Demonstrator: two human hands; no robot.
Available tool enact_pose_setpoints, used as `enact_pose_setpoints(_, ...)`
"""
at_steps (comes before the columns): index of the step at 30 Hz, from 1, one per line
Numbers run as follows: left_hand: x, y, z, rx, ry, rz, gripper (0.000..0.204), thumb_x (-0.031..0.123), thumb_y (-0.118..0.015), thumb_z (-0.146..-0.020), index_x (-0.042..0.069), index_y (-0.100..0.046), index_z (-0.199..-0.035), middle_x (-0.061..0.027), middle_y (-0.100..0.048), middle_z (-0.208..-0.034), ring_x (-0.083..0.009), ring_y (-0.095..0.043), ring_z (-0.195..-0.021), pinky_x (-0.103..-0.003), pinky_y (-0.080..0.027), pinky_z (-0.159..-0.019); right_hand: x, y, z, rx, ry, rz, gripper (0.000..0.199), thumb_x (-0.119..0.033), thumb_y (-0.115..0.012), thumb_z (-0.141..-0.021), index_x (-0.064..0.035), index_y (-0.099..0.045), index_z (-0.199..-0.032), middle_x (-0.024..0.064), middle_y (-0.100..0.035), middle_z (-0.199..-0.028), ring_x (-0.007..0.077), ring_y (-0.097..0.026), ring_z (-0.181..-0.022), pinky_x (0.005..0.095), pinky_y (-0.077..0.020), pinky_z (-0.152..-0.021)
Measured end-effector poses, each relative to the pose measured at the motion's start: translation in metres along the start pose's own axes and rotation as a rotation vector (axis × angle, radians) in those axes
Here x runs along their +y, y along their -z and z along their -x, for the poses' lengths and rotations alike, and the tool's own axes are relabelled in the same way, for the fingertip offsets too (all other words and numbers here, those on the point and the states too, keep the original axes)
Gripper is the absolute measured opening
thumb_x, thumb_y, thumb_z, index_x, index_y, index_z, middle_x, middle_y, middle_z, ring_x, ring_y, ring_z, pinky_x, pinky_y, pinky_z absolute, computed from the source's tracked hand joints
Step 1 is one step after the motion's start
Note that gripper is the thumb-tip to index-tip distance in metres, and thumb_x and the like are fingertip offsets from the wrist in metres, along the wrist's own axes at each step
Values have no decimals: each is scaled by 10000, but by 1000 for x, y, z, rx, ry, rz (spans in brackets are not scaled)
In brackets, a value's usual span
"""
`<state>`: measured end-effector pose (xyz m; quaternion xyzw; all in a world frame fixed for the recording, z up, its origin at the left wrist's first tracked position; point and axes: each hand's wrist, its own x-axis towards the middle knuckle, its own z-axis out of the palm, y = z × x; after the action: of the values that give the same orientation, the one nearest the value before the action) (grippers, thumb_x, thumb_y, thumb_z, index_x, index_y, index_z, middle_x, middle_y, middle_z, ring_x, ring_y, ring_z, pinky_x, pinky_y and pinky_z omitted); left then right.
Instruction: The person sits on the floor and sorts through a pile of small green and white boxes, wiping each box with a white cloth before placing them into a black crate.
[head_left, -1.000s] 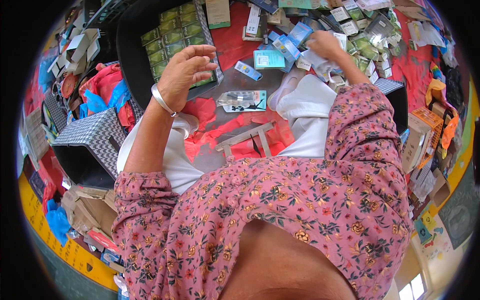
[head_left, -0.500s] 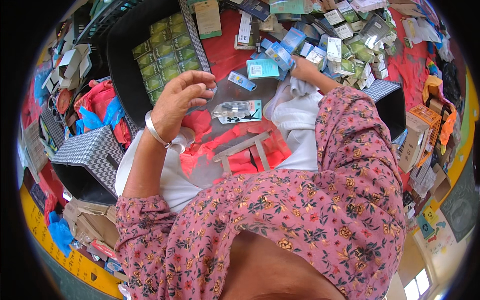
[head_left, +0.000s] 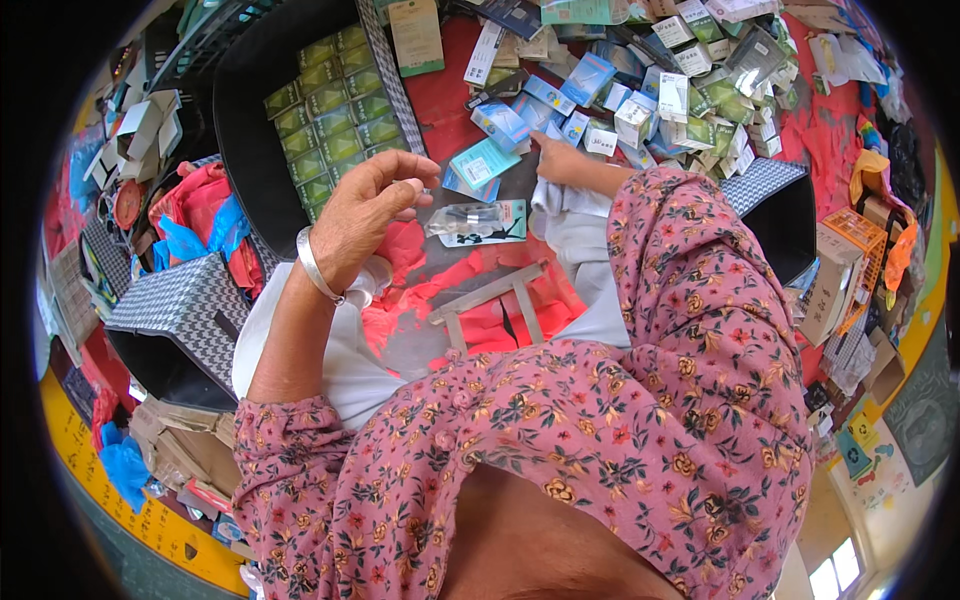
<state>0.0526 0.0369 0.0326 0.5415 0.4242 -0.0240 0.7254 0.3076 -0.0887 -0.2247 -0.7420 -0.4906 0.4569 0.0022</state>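
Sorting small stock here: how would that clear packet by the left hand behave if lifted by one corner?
The clear packet looks like thin film on a card backing, so probably light and slightly bendy. Its glossy surface may slip between fingers. The left hand is raised beside it.

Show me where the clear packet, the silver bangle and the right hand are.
clear packet [head_left: 468, 218], head view, on the middle of its transparent front.
silver bangle [head_left: 316, 270], head view, on the band across the left wrist.
right hand [head_left: 562, 160], head view, on the back of the hand.
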Motion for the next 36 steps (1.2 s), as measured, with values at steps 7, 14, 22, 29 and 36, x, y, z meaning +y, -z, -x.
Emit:
enact_pose_setpoints(7,-2,1,0,1,-11,-17,293,239,-489,-830,40,-542,-1038,-44,-567,-972,-120,-531,-874,-239,-396,-785,60,131,6,-20,3,-131,239,-156,-527,-716,13,-647,-836,133,-630,-832,198,-570,-797,309,-444,-682)
enact_pose_setpoints(14,-4,0,1,3,-58,0,283,215,-484,-822,20,-545,-1018,-50,-569,-947,-119,-525,-863,-240,-397,-776,132,218,67,365,-562,144,639,-496,-682,-599,82,-618,-866,218,-615,-914,304,-605,-833,361,-461,-732)
enact_pose_setpoints(22,-3,-5,-5,-36,-49,-36,289,229,-487,-825,25,-541,-1022,-45,-566,-948,-117,-525,-861,-238,-394,-778,115,170,32,468,-665,26,648,-509,-704,-571,50,-632,-892,198,-612,-967,292,-601,-904,351,-459,-780)
enact_pose_setpoints(29,3,-8,-8,-43,-23,-55,292,238,-487,-830,27,-540,-1024,-44,-565,-947,-112,-525,-860,-235,-395,-776,98,154,20,596,-674,-380,439,-325,-760,-518,40,-646,-733,150,-634,-768,226,-616,-699,327,-476,-639)
enact_pose_setpoints(36,3,-9,-3,-52,-29,-28,286,236,-486,-832,28,-541,-1020,-41,-562,-945,-108,-522,-856,-229,-396,-768,7,91,1,238,-333,30,504,-291,-744,-471,27,-630,-845,164,-631,-816,259,-623,-716,328,-492,-641)
